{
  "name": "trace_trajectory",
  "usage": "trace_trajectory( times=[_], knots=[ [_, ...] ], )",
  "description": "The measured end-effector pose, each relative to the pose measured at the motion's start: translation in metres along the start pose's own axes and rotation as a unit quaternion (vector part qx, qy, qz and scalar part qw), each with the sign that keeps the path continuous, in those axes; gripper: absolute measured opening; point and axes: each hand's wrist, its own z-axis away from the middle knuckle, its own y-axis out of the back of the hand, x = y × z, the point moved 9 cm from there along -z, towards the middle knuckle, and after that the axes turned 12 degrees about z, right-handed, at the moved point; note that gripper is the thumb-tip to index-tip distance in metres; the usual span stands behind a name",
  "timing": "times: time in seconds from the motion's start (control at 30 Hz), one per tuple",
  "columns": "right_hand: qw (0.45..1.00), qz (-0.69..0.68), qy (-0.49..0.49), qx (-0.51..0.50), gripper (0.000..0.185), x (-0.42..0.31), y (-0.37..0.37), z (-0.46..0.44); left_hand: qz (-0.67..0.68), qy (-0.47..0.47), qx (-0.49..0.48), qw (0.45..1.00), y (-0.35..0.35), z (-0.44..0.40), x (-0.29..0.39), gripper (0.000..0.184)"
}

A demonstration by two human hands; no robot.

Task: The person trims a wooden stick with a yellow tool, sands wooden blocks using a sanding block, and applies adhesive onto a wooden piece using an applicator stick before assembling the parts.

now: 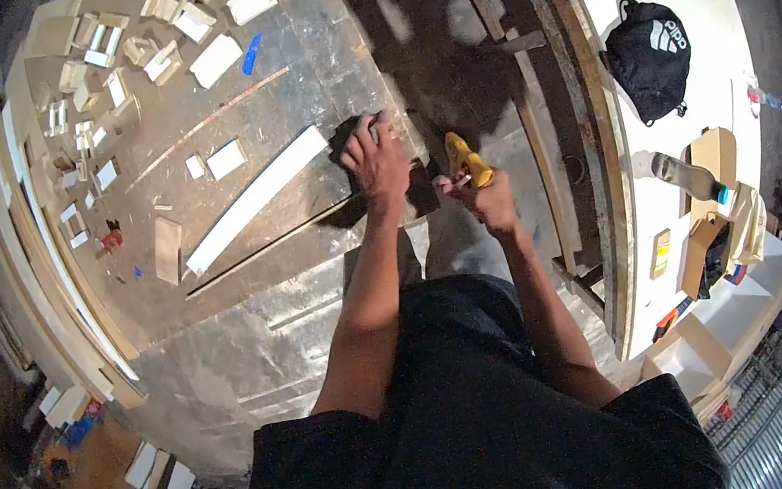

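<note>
My left hand (pixel 377 161) is over the near right part of the worktable, fingers bent downward and closed. Whatever lies under its fingertips is dark and lost in shadow. Just to its left, a long white-faced strip (pixel 258 199) lies slantwise on the table. My right hand (pixel 490 199) is wrapped round a tool with a yellow looped handle (pixel 463 159), held just past the table's right edge. The tool's working end cannot be made out against the dark background.
Many small wood and white blocks (pixel 162 64) cover the far left of the worktable (pixel 311 44). A wooden block (pixel 167 248) stands by the strip's near end. On the white bench at right are a black drawstring bag (pixel 650 59), a bottle (pixel 689 176) and an open cardboard box (pixel 711 154).
</note>
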Motion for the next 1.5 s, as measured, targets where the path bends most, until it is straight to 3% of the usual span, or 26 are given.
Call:
trace_trajectory(
  times=[0.03, 0.17, 0.3, 0.33, 0.37, 0.43, 0.5, 0.63, 0.77, 0.87, 0.9, 0.97, 1.0, 1.03, 1.1, 1.17, 1.23, 1.3, 1.37, 1.5],
  knots=[
    [0.998, -0.047, -0.033, -0.039, 0.024, -0.004, -0.006, 0.009, -0.028, 0.013, 0.011, 0.999, 0.001, 0.003, -0.010, 0.034],
    [0.991, 0.119, 0.033, -0.054, 0.029, -0.022, -0.007, 0.022, -0.009, -0.013, 0.084, 0.996, 0.040, 0.010, -0.028, 0.021],
    [0.983, 0.174, 0.022, -0.059, 0.039, -0.058, -0.021, 0.049, 0.025, -0.025, 0.091, 0.995, 0.084, 0.002, -0.011, 0.017],
    [0.982, 0.179, 0.027, -0.049, 0.042, -0.055, -0.024, 0.051, 0.246, 0.000, -0.014, 0.969, 0.074, 0.002, -0.010, 0.014],
    [0.982, 0.180, 0.032, -0.046, 0.042, -0.058, -0.029, 0.054, 0.451, 0.020, -0.116, 0.885, 0.068, 0.002, -0.001, 0.013],
    [0.982, 0.177, 0.058, 0.002, 0.036, -0.068, -0.032, 0.070, 0.516, 0.006, -0.248, 0.820, 0.086, 0.021, 0.037, 0.015],
    [0.985, 0.154, 0.081, 0.014, 0.036, -0.065, -0.040, 0.074, 0.522, 0.046, -0.321, 0.789, 0.093, 0.044, 0.048, 0.015],
    [0.988, 0.078, 0.128, 0.041, 0.035, -0.077, -0.051, 0.087, 0.501, -0.010, -0.260, 0.825, 0.109, 0.051, 0.039, 0.016],
    [0.962, 0.155, 0.201, 0.100, 0.034, -0.085, -0.040, 0.096, 0.634, 0.112, -0.184, 0.743, 0.132, 0.051, 0.010, 0.013],
    [0.960, 0.230, 0.139, 0.077, 0.030, -0.060, -0.033, 0.092, 0.727, 0.155, -0.146, 0.652, 0.156, 0.054, -0.005, 0.019],
    [0.960, 0.230, 0.143, 0.071, 0.030, -0.056, -0.036, 0.090, 0.727, 0.154, -0.140, 0.654, 0.163, 0.053, -0.009, 0.019],
    [0.948, 0.089, 0.305, 0.024, 0.029, -0.062, -0.046, 0.097, 0.758, 0.123, -0.119, 0.629, 0.183, 0.054, -0.011, 0.020],
    [0.940, 0.174, 0.293, -0.020, 0.026, -0.052, -0.051, 0.091, 0.759, 0.129, -0.111, 0.628, 0.189, 0.056, -0.017, 0.020],
    [0.939, 0.172, 0.295, -0.030, 0.026, -0.045, -0.048, 0.088, 0.757, 0.131, -0.102, 0.632, 0.195, 0.059, -0.020, 0.020],
    [0.895, 0.322, 0.299, -0.073, 0.023, -0.057, -0.060, 0.089, 0.743, 0.168, -0.053, 0.646, 0.207, 0.069, -0.032, 0.021],
    [0.876, 0.340, 0.333, -0.076, 0.023, -0.016, -0.060, 0.056, 0.734, 0.176, -0.035, 0.655, 0.215, 0.079, -0.043, 0.021],
    [0.800, 0.434, 0.408, -0.067, 0.029, -0.010, -0.072, 0.053, 0.740, 0.179, -0.013, 0.648, 0.224, 0.092, -0.050, 0.020],
    [0.797, 0.455, 0.387, -0.089, 0.036, 0.028, -0.075, 0.036, 0.748, 0.207, 0.014, 0.630, 0.233, 0.102, -0.053, 0.019],
    [0.745, 0.521, 0.404, -0.100, 0.039, 0.029, -0.087, 0.031, 0.758, 0.203, 0.049, 0.618, 0.245, 0.105, -0.053, 0.018],
    [0.726, 0.537, 0.404, -0.146, 0.043, 0.024, -0.111, 0.022, 0.734, 0.208, 0.057, 0.645, 0.264, 0.105, -0.057, 0.018]
  ],
)
